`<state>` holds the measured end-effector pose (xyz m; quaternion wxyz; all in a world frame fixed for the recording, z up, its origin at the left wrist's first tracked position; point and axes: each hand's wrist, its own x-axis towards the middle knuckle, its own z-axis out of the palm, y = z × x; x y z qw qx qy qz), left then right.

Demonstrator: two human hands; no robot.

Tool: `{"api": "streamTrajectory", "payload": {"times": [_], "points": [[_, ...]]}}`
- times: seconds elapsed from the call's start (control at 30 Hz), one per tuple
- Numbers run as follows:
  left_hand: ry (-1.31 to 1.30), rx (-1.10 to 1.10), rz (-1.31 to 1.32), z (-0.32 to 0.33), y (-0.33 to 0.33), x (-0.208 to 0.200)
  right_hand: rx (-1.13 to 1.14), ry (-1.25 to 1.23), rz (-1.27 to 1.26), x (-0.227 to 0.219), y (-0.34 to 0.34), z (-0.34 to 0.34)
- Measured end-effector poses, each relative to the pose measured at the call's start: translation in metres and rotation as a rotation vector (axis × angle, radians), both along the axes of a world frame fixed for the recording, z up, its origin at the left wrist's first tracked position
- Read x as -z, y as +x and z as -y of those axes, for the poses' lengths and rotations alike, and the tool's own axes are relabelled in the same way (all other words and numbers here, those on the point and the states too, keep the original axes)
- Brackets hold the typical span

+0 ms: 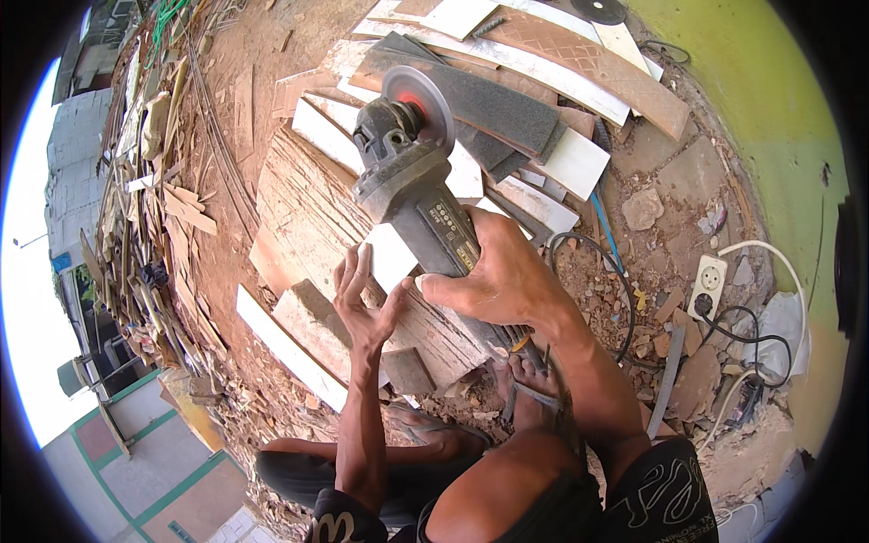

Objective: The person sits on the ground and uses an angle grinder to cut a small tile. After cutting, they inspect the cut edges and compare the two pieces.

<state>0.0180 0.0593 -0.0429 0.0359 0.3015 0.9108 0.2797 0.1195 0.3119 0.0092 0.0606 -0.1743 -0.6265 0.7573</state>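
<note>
My right hand [507, 271] is wrapped round the body of a dark angle grinder [439, 222], its thumb laid across the casing. The grinder's grey cutting disc [434, 104] points away from me, with a reddish patch near its hub. Below the grinder head, my left hand [364, 294] grips a small white tile piece [389, 256], fingers at its left edge and thumb at its lower edge. Part of that piece is hidden behind the grinder. Under it lies a worn, grooved board [308, 213].
Cut tiles, white [575, 163] and dark grey [507, 104], are heaped beyond the grinder. At right, a white socket block [709, 276] has a black plug and cables on rubble. Scrap wood [154, 271] is piled at left. My sandalled foot [534, 398] is close to the grinder's rear end.
</note>
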Motion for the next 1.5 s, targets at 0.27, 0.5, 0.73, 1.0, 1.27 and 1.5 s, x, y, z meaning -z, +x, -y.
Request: {"api": "streamTrajectory", "payload": {"times": [0.27,0.5,0.73,1.0,1.27,1.5], "points": [[1.181,-0.634,1.262,-0.01,0.005,-0.034,0.026,0.096,0.024,-0.016,0.006,-0.024],[1.361,-0.669,1.642,-0.013,0.009,-0.049,-0.007,0.102,0.073,-0.024,0.007,-0.024],[1.355,-0.434,1.696,-0.002,0.009,-0.048,0.022,0.113,0.021,-0.024,0.005,-0.016],[1.264,-0.438,1.48,-0.001,0.009,-0.043,0.014,0.111,0.046,-0.029,0.007,-0.019],[0.338,-0.227,0.269,0.004,0.015,-0.01,0.051,0.179,0.055,-0.035,0.008,-0.024],[-0.15,-0.133,-0.044,0.023,0.029,0.015,0.043,0.122,0.066,-0.027,0.009,-0.022]]}}
